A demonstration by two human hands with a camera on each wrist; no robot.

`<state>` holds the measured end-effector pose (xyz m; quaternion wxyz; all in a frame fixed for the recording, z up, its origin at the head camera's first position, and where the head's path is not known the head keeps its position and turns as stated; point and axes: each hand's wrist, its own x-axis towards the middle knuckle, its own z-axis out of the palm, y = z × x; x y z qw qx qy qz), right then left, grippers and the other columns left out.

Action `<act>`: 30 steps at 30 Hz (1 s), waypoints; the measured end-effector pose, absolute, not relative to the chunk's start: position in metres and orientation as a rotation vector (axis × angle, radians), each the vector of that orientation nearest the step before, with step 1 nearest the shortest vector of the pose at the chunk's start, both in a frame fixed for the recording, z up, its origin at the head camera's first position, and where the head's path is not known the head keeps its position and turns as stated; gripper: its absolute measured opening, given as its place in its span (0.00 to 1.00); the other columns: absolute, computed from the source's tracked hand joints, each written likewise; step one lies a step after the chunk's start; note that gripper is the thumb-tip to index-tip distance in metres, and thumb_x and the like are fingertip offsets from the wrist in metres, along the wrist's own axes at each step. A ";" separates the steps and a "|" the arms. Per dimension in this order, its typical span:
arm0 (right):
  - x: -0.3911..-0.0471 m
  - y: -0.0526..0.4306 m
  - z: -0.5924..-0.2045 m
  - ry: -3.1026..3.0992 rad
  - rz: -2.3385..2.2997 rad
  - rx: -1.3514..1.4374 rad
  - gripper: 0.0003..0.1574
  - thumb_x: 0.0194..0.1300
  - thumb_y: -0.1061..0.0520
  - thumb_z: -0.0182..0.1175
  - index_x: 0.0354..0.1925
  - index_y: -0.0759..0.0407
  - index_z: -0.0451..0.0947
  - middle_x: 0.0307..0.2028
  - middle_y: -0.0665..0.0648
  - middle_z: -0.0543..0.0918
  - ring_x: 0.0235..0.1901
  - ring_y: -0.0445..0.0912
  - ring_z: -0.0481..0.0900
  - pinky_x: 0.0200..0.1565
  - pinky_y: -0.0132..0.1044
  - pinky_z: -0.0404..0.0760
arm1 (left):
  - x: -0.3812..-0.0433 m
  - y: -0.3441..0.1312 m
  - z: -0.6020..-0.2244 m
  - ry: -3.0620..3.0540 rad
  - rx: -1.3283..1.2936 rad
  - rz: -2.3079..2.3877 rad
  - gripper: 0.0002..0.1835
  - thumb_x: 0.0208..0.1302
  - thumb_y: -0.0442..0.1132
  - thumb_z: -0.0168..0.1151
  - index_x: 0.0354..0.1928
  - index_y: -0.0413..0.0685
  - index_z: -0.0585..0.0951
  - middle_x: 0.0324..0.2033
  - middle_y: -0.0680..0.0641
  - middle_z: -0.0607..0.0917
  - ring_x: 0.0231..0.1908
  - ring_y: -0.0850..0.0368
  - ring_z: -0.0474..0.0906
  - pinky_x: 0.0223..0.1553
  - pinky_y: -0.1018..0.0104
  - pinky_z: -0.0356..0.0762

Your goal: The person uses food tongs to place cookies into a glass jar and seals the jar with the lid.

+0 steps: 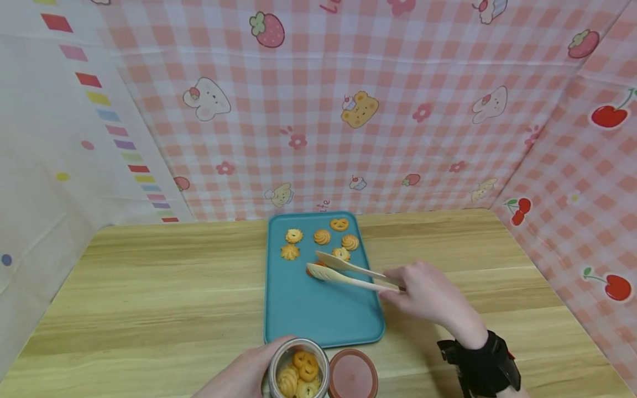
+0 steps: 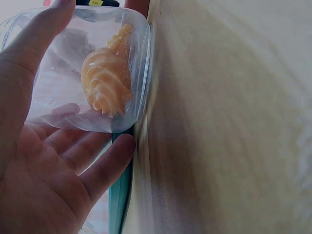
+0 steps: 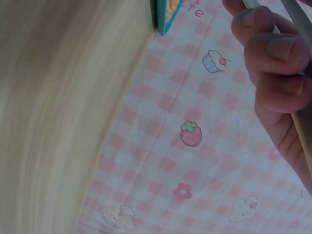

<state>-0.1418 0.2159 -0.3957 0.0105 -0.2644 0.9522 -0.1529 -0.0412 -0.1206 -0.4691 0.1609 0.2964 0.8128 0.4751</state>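
At the front edge of the head view, my left hand [image 1: 246, 370] holds a clear jar [image 1: 324, 369] with several cookies [image 1: 306, 365] inside. The left wrist view shows thumb and fingers around the jar wall, with a swirled cookie [image 2: 106, 80] visible through it. My right hand [image 1: 423, 293] grips pale tongs [image 1: 348, 280] over the teal tray [image 1: 318, 315]. Between the tongs' tips is a small orange-red piece [image 1: 311, 271], mostly hidden, so its kind is unclear. In the right wrist view, curled fingers [image 3: 275, 51] wrap the tongs' handles.
Toward the tray's far end lie several cookies, among them a pretzel-shaped one [image 1: 339, 224] and a swirled one [image 1: 322, 237]. A reddish-brown round lid [image 1: 353, 376] sits right of the jar on the wooden table [image 1: 174, 298]. Checked cloth [image 1: 318, 110] hangs behind.
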 end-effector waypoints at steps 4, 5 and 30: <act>-0.139 0.218 -0.393 2.944 -0.476 -0.842 0.11 0.60 0.46 0.65 0.26 0.44 0.73 0.14 0.40 0.54 0.13 0.33 0.50 0.17 0.28 0.50 | -0.041 -0.121 -0.469 2.308 0.839 1.358 0.41 0.49 0.59 0.71 0.67 0.68 0.66 0.53 0.62 0.77 0.49 0.65 0.75 0.51 0.63 0.73; -0.139 0.217 -0.393 2.937 -0.479 -0.839 0.11 0.60 0.45 0.64 0.27 0.44 0.74 0.14 0.40 0.54 0.13 0.33 0.51 0.17 0.28 0.50 | -0.041 -0.120 -0.469 2.303 0.836 1.360 0.41 0.49 0.59 0.71 0.67 0.67 0.66 0.53 0.62 0.77 0.49 0.64 0.75 0.51 0.63 0.73; -0.133 0.216 -0.384 2.942 -0.544 -0.861 0.23 0.61 0.43 0.64 0.50 0.55 0.84 0.13 0.40 0.57 0.13 0.33 0.52 0.16 0.28 0.52 | -0.041 -0.121 -0.470 2.295 0.807 1.371 0.42 0.48 0.59 0.72 0.66 0.69 0.66 0.53 0.62 0.78 0.49 0.64 0.76 0.50 0.64 0.73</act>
